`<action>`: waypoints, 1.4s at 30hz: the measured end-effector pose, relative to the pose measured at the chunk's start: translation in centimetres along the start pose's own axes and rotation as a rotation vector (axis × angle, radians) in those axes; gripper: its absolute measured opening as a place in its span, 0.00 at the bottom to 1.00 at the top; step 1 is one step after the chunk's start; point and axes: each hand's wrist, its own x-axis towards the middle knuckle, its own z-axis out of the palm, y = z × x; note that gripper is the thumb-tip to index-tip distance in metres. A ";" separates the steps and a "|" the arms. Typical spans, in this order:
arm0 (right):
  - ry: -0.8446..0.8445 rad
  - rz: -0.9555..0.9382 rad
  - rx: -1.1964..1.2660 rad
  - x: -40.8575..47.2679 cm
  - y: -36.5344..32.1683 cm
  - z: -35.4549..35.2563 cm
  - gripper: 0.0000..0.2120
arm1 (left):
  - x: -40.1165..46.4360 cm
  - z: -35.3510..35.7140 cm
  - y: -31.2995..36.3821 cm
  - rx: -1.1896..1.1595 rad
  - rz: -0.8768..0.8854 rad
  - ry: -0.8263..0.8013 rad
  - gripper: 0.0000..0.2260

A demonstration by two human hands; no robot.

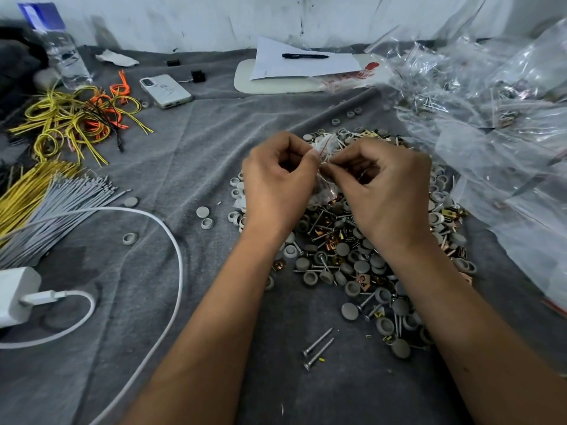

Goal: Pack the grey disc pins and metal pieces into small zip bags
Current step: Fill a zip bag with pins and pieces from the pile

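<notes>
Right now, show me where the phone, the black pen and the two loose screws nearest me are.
Phone [166, 90], head view, middle of its white back.
Black pen [305, 56], head view, middle of the barrel, lying on paper.
Two loose screws [318, 342], head view, shaft of the upper screw.

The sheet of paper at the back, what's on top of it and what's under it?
A black pen lies on the white paper. Under it sits a pale flat board; whatever else the paper covers is hidden.
</notes>
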 end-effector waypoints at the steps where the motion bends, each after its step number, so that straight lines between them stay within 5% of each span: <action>1: -0.003 -0.007 -0.005 -0.1 0.0 0.1 0.05 | 0.0 0.0 0.0 -0.015 -0.006 0.004 0.06; 10: -0.202 -0.035 -0.019 0.3 0.3 0.2 0.07 | 0.5 -0.4 -0.2 -0.086 -0.055 0.017 0.10; 16: -0.150 0.000 0.062 0.2 0.1 -0.3 0.05 | 1.1 -1.2 -0.3 -0.105 -0.077 0.084 0.08; 22: -0.750 -0.108 -0.185 -0.2 0.0 -0.1 0.13 | 1.6 -1.7 -0.5 -0.232 -0.145 0.174 0.09; 25: -0.914 -0.151 -0.374 -0.1 -0.5 0.2 0.20 | 1.6 -1.7 -0.5 -0.246 -0.148 0.174 0.10; 35: -0.912 -0.165 -0.447 -0.9 -1.8 1.0 0.07 | 1.6 -1.6 -0.6 -0.240 -0.143 0.160 0.10; 42: -0.630 -0.030 -0.150 -0.2 -0.6 0.0 0.03 | 1.6 -1.8 -0.5 -0.231 -0.144 0.169 0.10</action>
